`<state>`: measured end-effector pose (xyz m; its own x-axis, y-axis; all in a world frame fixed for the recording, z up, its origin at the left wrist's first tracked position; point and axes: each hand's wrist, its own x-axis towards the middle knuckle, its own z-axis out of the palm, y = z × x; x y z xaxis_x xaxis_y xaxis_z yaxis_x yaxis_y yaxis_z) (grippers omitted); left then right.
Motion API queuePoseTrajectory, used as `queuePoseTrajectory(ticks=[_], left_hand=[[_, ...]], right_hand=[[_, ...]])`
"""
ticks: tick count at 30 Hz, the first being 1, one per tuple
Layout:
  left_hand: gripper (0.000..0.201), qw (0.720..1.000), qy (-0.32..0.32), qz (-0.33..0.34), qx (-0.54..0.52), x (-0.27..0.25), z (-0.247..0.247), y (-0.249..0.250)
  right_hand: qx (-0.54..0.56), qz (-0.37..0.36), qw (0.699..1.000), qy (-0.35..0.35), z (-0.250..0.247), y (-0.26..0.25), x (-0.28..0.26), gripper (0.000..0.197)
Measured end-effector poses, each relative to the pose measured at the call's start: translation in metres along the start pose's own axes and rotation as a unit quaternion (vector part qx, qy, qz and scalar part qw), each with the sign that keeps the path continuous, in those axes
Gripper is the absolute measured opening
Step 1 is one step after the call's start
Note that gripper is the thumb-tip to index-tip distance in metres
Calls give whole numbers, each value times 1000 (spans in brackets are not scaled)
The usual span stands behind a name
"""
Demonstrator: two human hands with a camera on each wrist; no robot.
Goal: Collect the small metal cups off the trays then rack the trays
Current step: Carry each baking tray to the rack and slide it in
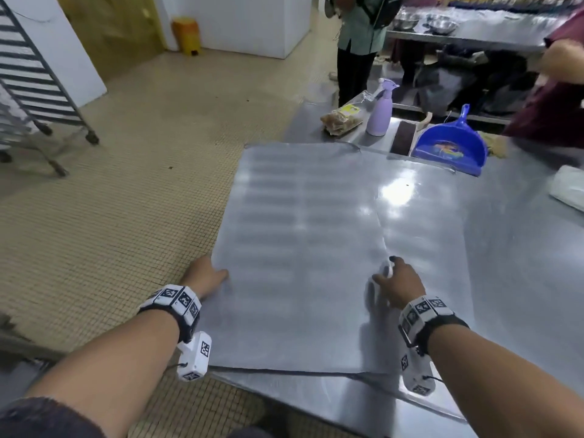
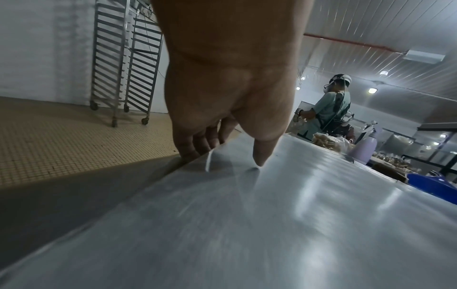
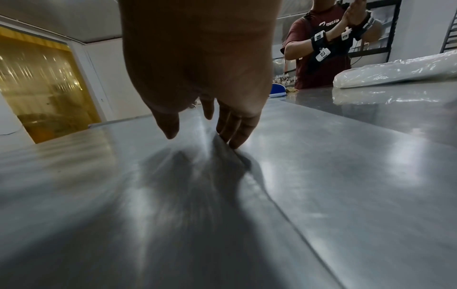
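A large flat metal tray (image 1: pixel 300 232) lies on the steel table (image 1: pixel 521 263), its left side overhanging the floor. No metal cups show on it. My left hand (image 1: pixel 205 276) grips the tray's left edge; in the left wrist view the thumb (image 2: pixel 259 156) lies on top and the fingers (image 2: pixel 195 146) curl beneath. My right hand (image 1: pixel 395 279) rests at the tray's right edge, where a seam runs; in the right wrist view its fingertips (image 3: pixel 235 140) touch that edge and the thumb hovers above the tray (image 3: pixel 123 185). A wheeled tray rack (image 1: pixel 31 74) stands at the far left.
At the table's far end sit a lilac spray bottle (image 1: pixel 380 112), a bag of food (image 1: pixel 341 120) and a blue dustpan (image 1: pixel 452 147). A plastic bag (image 1: pixel 568 191) lies on the right. One person (image 1: pixel 360 42) stands beyond the table, another (image 1: pixel 556 99) at its right.
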<state>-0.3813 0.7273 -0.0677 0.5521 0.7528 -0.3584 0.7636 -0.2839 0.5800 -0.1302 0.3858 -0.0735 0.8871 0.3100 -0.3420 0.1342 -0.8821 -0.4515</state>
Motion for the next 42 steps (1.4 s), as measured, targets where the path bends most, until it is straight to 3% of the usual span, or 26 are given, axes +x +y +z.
queuePoseTrajectory(ticks=[7, 11, 16, 19, 24, 33, 37, 42], left_hand=[[31, 1000, -16, -22, -8, 65, -12, 23], [33, 997, -35, -20, -73, 111, -12, 23], [14, 987, -9, -24, -158, 139, -6, 42], [27, 983, 15, -22, -180, 147, 1, 42], [41, 977, 28, -17, -212, 146, 7, 40], [39, 979, 2, 46, -198, 135, 16, 86], [38, 980, -18, 81, -182, 135, 37, 119], [29, 981, -34, 106, -160, 130, 72, 162]], right_hand=[[4, 15, 1000, 4, -6, -20, 51, 57], [20, 21, 999, 19, -9, -36, 78, 41], [56, 28, 997, 36, -8, -52, 99, 37], [90, 38, 994, 38, -5, -52, 103, 27], [154, 43, 985, 61, -5, -50, 95, 36], [175, 53, 976, 117, -32, -16, 61, 24], [162, 75, 974, 142, -53, 16, 54, 30], [149, 102, 972, 153, -85, 49, 50, 22]])
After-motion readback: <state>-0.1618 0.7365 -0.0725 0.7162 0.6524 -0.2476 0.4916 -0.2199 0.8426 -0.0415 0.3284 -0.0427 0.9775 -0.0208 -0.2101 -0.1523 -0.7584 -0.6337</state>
